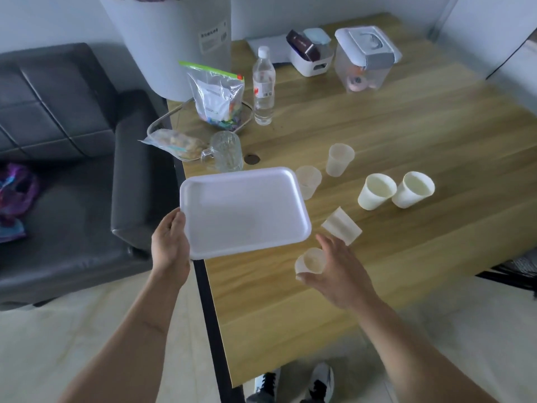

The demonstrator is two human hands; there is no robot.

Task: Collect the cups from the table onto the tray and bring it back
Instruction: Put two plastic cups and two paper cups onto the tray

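Note:
My left hand [170, 242] grips the near left edge of an empty white tray [244, 210], held over the wooden table's left edge. My right hand [334, 271] curls around a small translucent cup [311, 261] standing near the tray's front right corner; thumb and fingers flank it. Another translucent cup [342, 226] lies on its side just beyond my fingers. Two translucent cups [308, 181] [339, 159] stand upright right of the tray. Two white paper cups [376, 191] [412, 189] stand further right.
A glass mug [225, 151], a snack bag [177, 143], a zip bag [218, 97] in a wire basket and a water bottle [263, 85] crowd the table's far left. Storage boxes [364, 58] stand at the back. A dark sofa [72, 158] is on the left.

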